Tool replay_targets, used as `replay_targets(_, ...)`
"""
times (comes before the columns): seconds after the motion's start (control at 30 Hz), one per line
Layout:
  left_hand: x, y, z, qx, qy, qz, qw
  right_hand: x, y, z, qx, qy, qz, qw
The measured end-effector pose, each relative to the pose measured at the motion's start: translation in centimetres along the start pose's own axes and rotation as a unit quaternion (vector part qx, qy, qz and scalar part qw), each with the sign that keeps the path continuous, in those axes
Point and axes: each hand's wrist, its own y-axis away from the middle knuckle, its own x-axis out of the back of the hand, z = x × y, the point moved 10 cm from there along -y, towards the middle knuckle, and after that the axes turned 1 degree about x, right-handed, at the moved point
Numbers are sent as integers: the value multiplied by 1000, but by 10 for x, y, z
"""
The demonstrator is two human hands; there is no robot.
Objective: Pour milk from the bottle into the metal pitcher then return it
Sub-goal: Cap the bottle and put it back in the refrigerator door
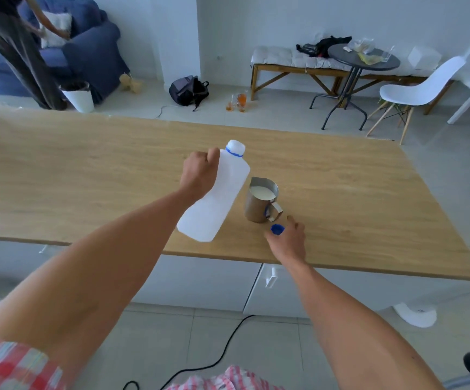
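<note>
My left hand (200, 171) grips a white plastic milk bottle (217, 201) by its upper side and holds it tilted above the wooden table (87, 170). The bottle's open neck, with a blue ring, points up and away. Just to its right stands the metal pitcher (261, 201), holding milk, handle turned toward me. My right hand (288, 237) pinches the blue bottle cap (277, 229) on the table, right in front of the pitcher's handle.
The table's near edge runs just below my right hand, with white cabinets (200, 282) beneath it. A black cable (214, 361) lies on the floor. Beyond the table are a backpack (188, 90), a bench (292, 66), a round table (363, 60) and a white chair (416, 91).
</note>
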Motion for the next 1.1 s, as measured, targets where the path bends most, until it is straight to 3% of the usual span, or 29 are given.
replay_targets(0.13, 2, 8, -20, 4, 101, 31, 994, -8, -4, 2, 6, 62, -2, 998)
replay_targets(0.27, -1, 15, -32, 18, 165, 66, 984, -10, -7, 9, 12, 56, 6, 998)
replay_targets(0.4, -4, 20, -40, 27, 184, 88, 979, -3, -1, 17, 6, -17, 31, 999)
replay_targets(0.53, -8, 25, -51, 38, 182, 101, 977, 36, 15, 11, -31, -178, 133, 975)
replay_targets(0.67, -9, 31, -53, 37, 176, 106, 978, 83, 22, -58, 102, -255, 201, 940)
replay_targets(0.83, -5, 34, -56, 43, 170, 110, 978, 112, 34, -176, 234, -369, 143, 888)
replay_targets(0.97, -4, 37, -54, 39, 177, 109, 977, 99, 41, -237, 302, -311, 80, 897)
replay_targets(1.1, -4, 36, -48, 19, 184, 92, 978, 72, 38, -254, 331, -226, 13, 916)
